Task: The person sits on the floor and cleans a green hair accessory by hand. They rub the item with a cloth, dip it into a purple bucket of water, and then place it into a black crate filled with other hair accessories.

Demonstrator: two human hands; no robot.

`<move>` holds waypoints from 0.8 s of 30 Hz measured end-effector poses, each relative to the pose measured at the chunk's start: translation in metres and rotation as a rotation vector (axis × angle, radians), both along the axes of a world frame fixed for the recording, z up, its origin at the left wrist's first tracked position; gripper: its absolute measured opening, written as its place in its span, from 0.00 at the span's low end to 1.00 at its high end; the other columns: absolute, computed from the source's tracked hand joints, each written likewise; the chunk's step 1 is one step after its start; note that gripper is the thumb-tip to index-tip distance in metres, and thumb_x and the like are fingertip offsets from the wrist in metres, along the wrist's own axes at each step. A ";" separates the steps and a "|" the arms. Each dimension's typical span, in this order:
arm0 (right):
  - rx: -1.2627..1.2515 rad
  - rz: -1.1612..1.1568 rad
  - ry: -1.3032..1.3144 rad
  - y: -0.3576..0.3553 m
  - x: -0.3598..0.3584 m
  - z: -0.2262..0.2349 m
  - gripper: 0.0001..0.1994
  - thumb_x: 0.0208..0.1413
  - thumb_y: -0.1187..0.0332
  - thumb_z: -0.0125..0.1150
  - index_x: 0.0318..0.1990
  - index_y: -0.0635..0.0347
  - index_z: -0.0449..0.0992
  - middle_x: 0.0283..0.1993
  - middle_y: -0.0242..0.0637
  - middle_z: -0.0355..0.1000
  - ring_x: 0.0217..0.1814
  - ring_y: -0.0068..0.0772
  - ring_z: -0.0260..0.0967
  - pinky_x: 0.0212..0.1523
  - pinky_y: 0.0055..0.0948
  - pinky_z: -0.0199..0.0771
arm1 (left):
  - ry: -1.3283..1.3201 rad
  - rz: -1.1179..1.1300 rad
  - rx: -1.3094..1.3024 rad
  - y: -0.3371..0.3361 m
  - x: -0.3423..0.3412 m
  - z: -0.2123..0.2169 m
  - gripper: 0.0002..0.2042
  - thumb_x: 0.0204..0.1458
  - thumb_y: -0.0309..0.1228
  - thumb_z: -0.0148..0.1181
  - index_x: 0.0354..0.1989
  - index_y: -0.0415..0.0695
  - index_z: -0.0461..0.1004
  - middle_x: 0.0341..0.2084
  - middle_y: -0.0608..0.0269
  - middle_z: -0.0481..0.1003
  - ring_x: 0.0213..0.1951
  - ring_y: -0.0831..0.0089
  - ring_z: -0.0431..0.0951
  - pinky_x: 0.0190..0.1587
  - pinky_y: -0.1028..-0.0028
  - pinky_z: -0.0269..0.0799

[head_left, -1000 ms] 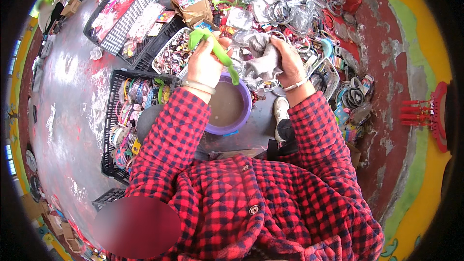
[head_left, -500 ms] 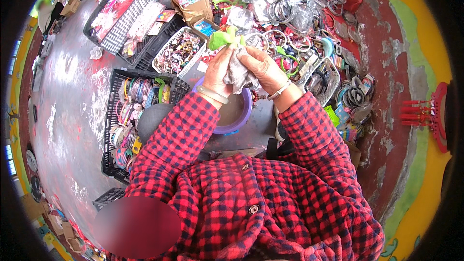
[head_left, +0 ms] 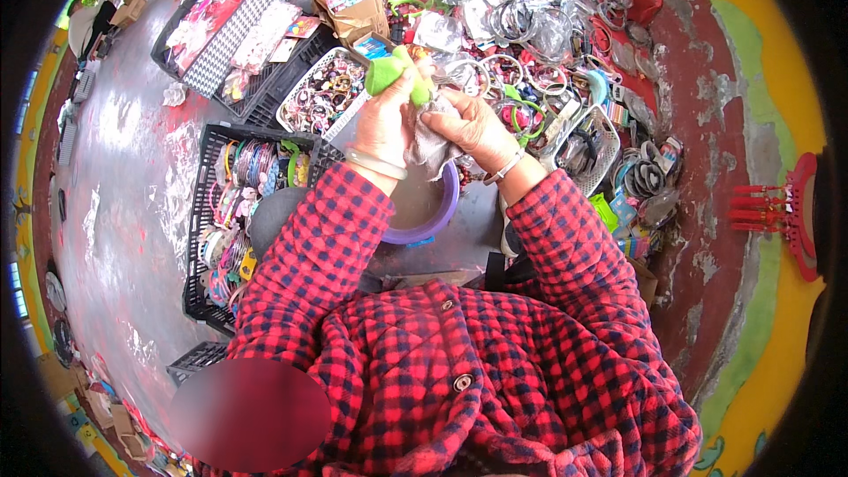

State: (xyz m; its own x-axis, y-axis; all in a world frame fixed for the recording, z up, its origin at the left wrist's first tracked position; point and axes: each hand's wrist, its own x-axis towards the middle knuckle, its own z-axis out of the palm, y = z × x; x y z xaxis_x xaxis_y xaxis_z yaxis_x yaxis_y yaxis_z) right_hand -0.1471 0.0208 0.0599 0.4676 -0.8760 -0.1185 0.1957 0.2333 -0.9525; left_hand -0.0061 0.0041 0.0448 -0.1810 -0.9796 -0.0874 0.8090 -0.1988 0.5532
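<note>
My left hand [head_left: 389, 126] is closed around a bright green hair accessory [head_left: 385, 76] with soft, leaf-like lobes that stick out past my fingers. In my right hand [head_left: 478, 129] a crumpled grey cloth [head_left: 433, 148] is pinched between thumb and fingers, pressed against the lower end of the green piece. How far the cloth wraps around it is hidden by my fingers. Both hands are close together above a purple basin [head_left: 449, 203], which holds cloudy liquid. Part of the basin lies behind my left wrist and the cloth.
A black crate [head_left: 196, 243] of headbands stands at the left. Beyond my hands are a white basket [head_left: 284, 119] of small hair accessories and a cardboard box [head_left: 367, 13]. A heap of bagged headbands [head_left: 530, 22] spreads to the far right, near a white basket [head_left: 609, 146].
My left hand has shifted slightly left with the green accessory, turning it so more of its stem shows. The cloth in my right hand sits slightly lower along it.
</note>
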 end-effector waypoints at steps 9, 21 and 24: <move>-0.479 0.029 0.448 0.007 -0.003 0.005 0.08 0.52 0.72 0.53 0.39 0.63 0.68 0.28 0.38 0.72 0.28 0.21 0.71 0.25 0.24 0.71 | -0.044 -0.080 0.089 -0.007 0.027 0.019 0.15 0.55 0.36 0.49 0.41 0.36 0.69 0.38 0.55 0.73 0.45 0.66 0.71 0.48 0.70 0.66; -0.058 0.058 0.158 0.000 -0.009 -0.006 0.14 0.53 0.64 0.54 0.44 0.63 0.70 0.36 0.31 0.71 0.37 0.18 0.67 0.38 0.21 0.68 | -0.233 -0.098 -0.029 0.006 0.008 0.009 0.21 0.58 0.39 0.40 0.43 0.30 0.69 0.42 0.52 0.71 0.44 0.66 0.71 0.51 0.70 0.63; 0.098 -0.037 -0.197 0.001 -0.019 -0.001 0.13 0.53 0.65 0.55 0.40 0.65 0.72 0.34 0.32 0.73 0.35 0.23 0.70 0.38 0.22 0.70 | -0.148 0.041 0.012 0.001 0.014 0.020 0.16 0.58 0.36 0.41 0.33 0.35 0.71 0.35 0.52 0.73 0.40 0.65 0.73 0.47 0.67 0.67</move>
